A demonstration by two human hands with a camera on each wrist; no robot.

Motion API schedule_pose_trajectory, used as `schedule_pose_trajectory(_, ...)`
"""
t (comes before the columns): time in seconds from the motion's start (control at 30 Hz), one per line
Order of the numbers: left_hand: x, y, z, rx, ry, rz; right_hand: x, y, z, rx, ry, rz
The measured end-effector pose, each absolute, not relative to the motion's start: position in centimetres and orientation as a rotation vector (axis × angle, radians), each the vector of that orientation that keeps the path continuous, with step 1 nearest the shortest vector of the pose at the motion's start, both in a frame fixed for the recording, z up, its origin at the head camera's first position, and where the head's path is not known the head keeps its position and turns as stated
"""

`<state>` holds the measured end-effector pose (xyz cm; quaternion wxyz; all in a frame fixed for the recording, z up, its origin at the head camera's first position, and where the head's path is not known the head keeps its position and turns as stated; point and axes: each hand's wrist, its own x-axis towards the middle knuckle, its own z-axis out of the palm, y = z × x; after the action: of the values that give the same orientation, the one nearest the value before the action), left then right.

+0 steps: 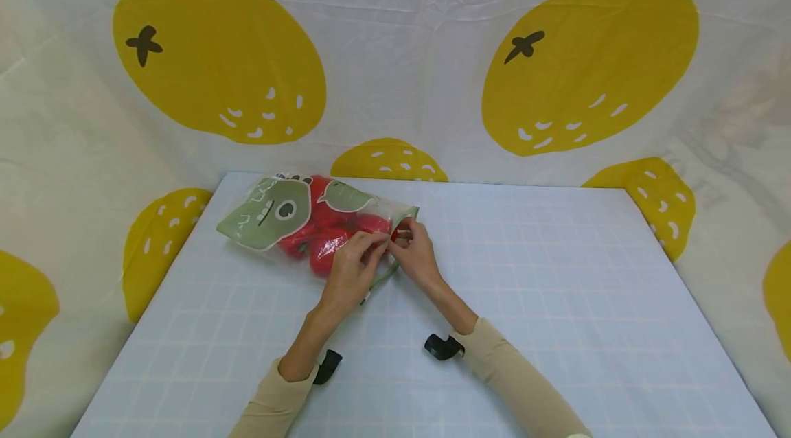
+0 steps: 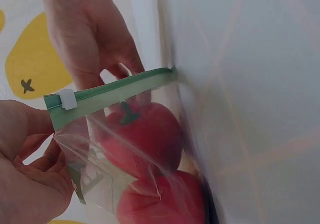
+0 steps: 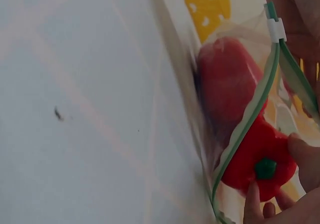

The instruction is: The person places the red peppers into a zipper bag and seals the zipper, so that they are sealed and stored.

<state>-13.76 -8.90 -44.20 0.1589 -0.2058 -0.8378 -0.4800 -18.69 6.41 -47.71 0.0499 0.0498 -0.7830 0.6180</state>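
A clear zip bag (image 1: 253, 222) with a green cartoon animal print lies toward the back left, with several red bell peppers (image 1: 326, 254) inside. Its green-edged mouth faces right and stands apart in the right wrist view. My left hand (image 1: 353, 272) pinches the bag's edge at the mouth, near the white slider (image 2: 68, 99). At the opening, my right hand (image 1: 419, 256) holds a red bell pepper (image 3: 235, 176), thumb and fingertips around its green-stemmed end. A second pepper (image 3: 227, 83) lies deeper in the bag. Plastic and fingers partly cover the held pepper in the head view.
The bag rests on a table (image 1: 556, 301) covered in pale blue checked cloth, whose back edge lies just behind it. A white curtain (image 1: 395, 67) with yellow fruit prints hangs around the table. Black wrist mounts (image 1: 442, 347) sit at both sleeve cuffs.
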Motion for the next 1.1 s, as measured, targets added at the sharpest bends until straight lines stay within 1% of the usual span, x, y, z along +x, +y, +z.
schedule_pose_trajectory(0.23,-13.8,-8.9,-44.1,-0.593,-2.397,-1.363,-18.5,6.3,-47.7,0.118,-2.345,1.966)
schedule_pose_trajectory(0.63,-13.8,-9.0,-44.2,-0.582,-2.426,-1.356,-18.5,7.9,-47.9,0.288,-2.361,2.020)
schedule_pose_trajectory(0.87,-13.7,-9.0,-44.1,-0.559,-2.486,-1.376,-16.5,8.9,-43.9,0.326,-2.447,2.041)
schedule_pose_trajectory(1.1,-13.7,-8.8,-44.1,-0.531,-2.558,-1.351,-16.5,10.1,-43.7,0.382,-2.517,2.036)
